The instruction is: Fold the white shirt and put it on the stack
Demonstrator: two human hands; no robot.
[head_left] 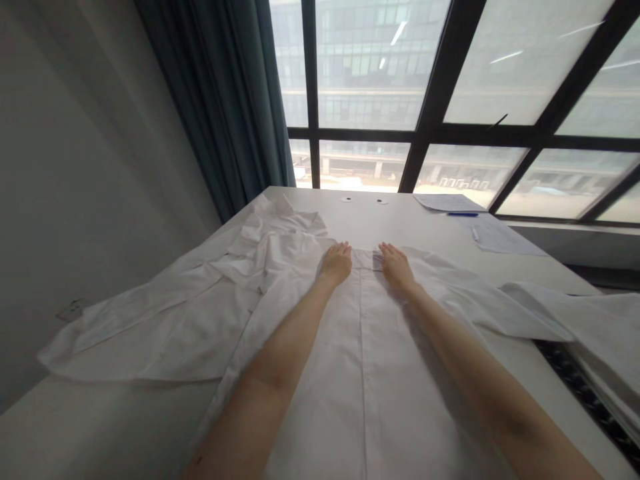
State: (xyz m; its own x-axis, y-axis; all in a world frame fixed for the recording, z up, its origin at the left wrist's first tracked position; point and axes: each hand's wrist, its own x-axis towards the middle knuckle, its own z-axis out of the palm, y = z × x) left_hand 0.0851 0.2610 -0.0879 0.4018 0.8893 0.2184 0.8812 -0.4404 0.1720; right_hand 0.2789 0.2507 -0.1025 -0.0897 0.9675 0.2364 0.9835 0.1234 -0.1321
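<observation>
A white button-front shirt [340, 373] lies spread on the white table, its collar end away from me and its button placket running down the middle. My left hand [337, 262] rests flat on the left side of the collar, fingers stretched out. On the collar's right side lies my right hand [397, 265], also flat with its fingers extended. Neither hand grips the cloth. One sleeve reaches out to the right. Beside it on the left is another white shirt [165, 320], rumpled toward its far end and partly touching the first.
More white cloth [600, 327] hangs over the table's right side, by a black strip [590, 390]. Papers [505, 235] and a blue pen [463, 214] lie at the back right of the table [365, 223]. Behind stand a dark curtain [235, 100] and windows.
</observation>
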